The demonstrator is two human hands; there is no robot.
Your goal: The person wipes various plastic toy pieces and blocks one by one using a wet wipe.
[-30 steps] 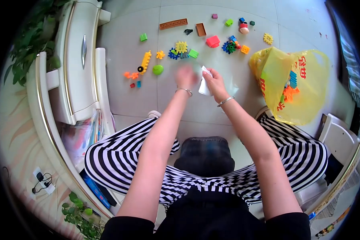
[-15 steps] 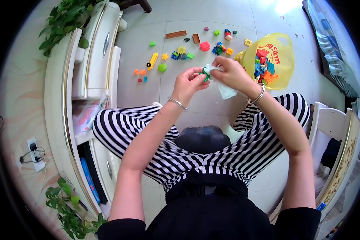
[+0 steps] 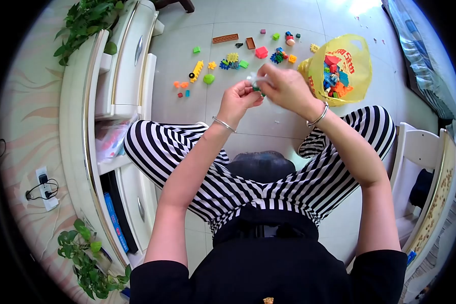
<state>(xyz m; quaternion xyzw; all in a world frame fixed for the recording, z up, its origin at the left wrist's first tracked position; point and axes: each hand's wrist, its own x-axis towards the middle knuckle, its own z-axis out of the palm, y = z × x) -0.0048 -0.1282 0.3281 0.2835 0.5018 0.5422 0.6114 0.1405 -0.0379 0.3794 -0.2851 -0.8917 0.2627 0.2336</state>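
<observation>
Near the upper middle of the head view, my left hand (image 3: pixel 238 103) is closed on a small green piece (image 3: pixel 257 88), partly covered by its fingers. My right hand (image 3: pixel 288 90) pinches a white tissue (image 3: pixel 259 80) against that piece; part of the tissue is blurred. Beyond the hands, a pink block (image 3: pixel 261 52), a bright green block (image 3: pixel 243 64) and a yellow gear-like piece (image 3: pixel 232 57) lie on the floor. A yellow plastic bag (image 3: pixel 361 66) of colourful blocks stands to the right of my right hand.
A yellow toy with a black wheel (image 3: pixel 196 69) and a round green piece (image 3: pixel 209 79) lie left of the hands. White cabinets (image 3: pixel 117 91) line the left side. A dark low stool (image 3: pixel 261 166) stands between the legs, and a white chair (image 3: pixel 419 149) at the right.
The left hand has gone from a blur to a grip on the green piece. The right hand has brought the tissue over to it; the tissue's loose end no longer hangs below.
</observation>
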